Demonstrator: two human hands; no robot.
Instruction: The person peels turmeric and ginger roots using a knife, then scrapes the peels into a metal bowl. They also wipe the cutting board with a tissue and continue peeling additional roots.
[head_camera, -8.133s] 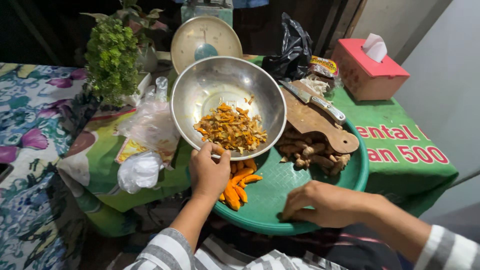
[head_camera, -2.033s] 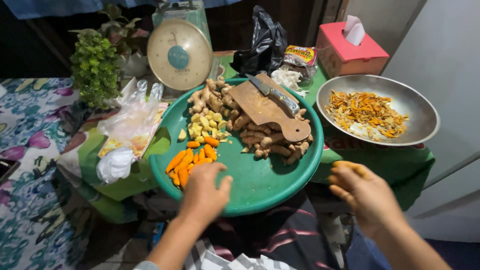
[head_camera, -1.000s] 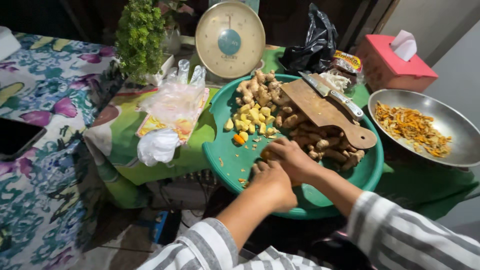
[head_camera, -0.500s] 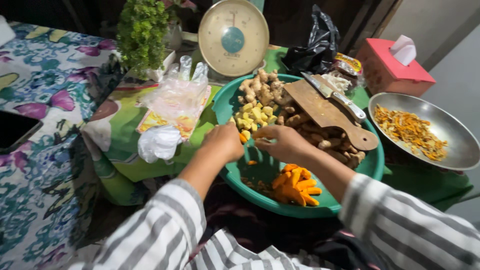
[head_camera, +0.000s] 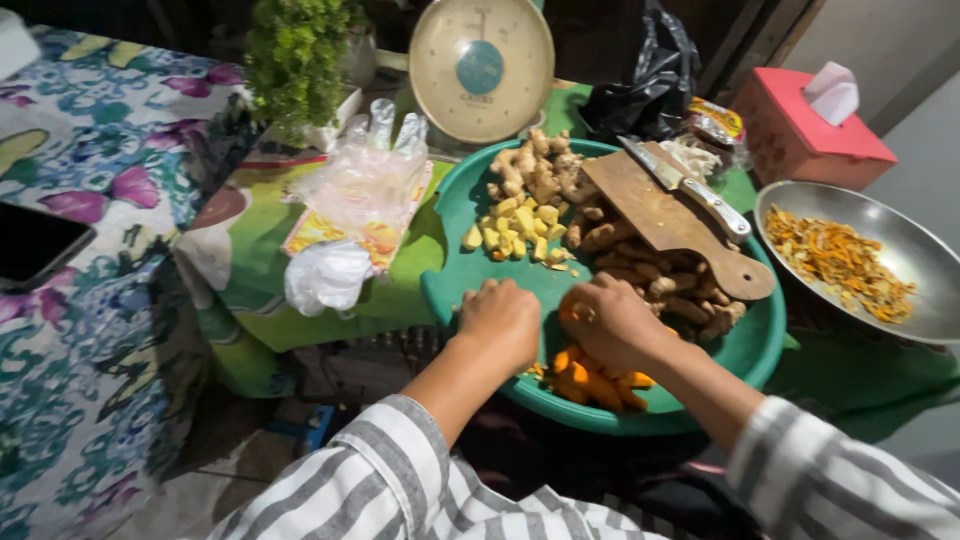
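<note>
Head view, looking down on a cluttered table edge. Largest is the flowered tablecloth (head_camera: 90, 250) at the left, with a dark phone (head_camera: 35, 245) lying on it. Next comes the round green tray (head_camera: 480, 200), which carries nearly everything in hand. At the right, just beside the tray, a steel bowl (head_camera: 935, 300) holds orange-yellow peelings (head_camera: 835, 260). Behind the tray stands a kitchen scale (head_camera: 482, 65) with a pale dial, flanked by a leafy green plant (head_camera: 295, 55), a black plastic bag (head_camera: 645, 85) and a pink tissue box (head_camera: 805, 135).

On the tray a wooden cutting board (head_camera: 665, 215) lies tilted over a heap of brown roots (head_camera: 690, 290), with a knife (head_camera: 685, 185) resting on the board. Ginger pieces (head_camera: 535, 170) are piled at the far rim, and yellow cut chunks (head_camera: 515, 235) sit just in front of them. Clear plastic gloves (head_camera: 365, 185) and a crumpled white bag (head_camera: 325, 275) lie left of the tray.

The left hand (head_camera: 500, 320) rests curled on the tray's near part; whether it grips anything cannot be told. The right hand (head_camera: 610, 320) is closed around an orange piece. Orange turmeric pieces (head_camera: 590, 380) lie at the near rim, partly hidden under both hands.
</note>
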